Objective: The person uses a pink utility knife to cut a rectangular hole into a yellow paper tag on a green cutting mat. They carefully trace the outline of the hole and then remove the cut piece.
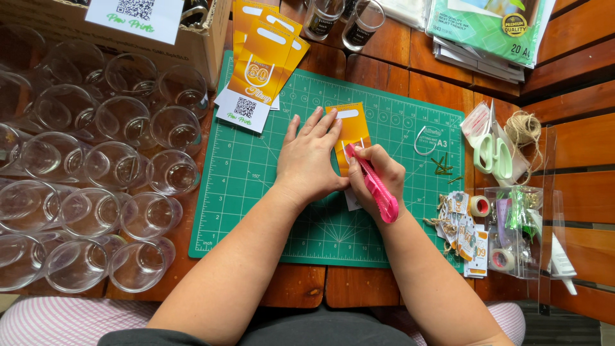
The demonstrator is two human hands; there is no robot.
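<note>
Left hand: the left hand (pixel 309 157) lies flat and spread, palm down, fingers fanned toward the top of the mat, pressing on the left part of an orange card tag (pixel 350 131)
Right hand: the right hand (pixel 377 178) is closed around a pink utility knife (pixel 375 184), gripped like a pen, its tip set on the lower part of the card just beside the left hand's thumb side
Orange card tag: lies upright on the green cutting mat (pixel 256 186), near the mat's middle, with a white slot shape at its top; its lower half is hidden under the 2 hands
White scrap: a small white piece (pixel 352 201) shows under the right hand, on the mat
Card stack: a fanned pile of matching orange tags (pixel 266 51) sits on the mat's upper left corner, with white printed cards (pixel 243 110) below it
Glasses: many clear drinking glasses (pixel 96 173) stand crowded on the wooden table (pixel 384 70), left of the mat and well apart from the hands
Right of mat: mint-green scissors (pixel 493 154), a ball of jute twine (pixel 523 128), 2 rolls of tape (pixel 479 205), a heap of small finished tags with string (pixel 462 230)
Top edge: a cardboard box (pixel 205 38), 2 glass tumblers (pixel 343 19), packs of paper (pixel 487 32)
</note>
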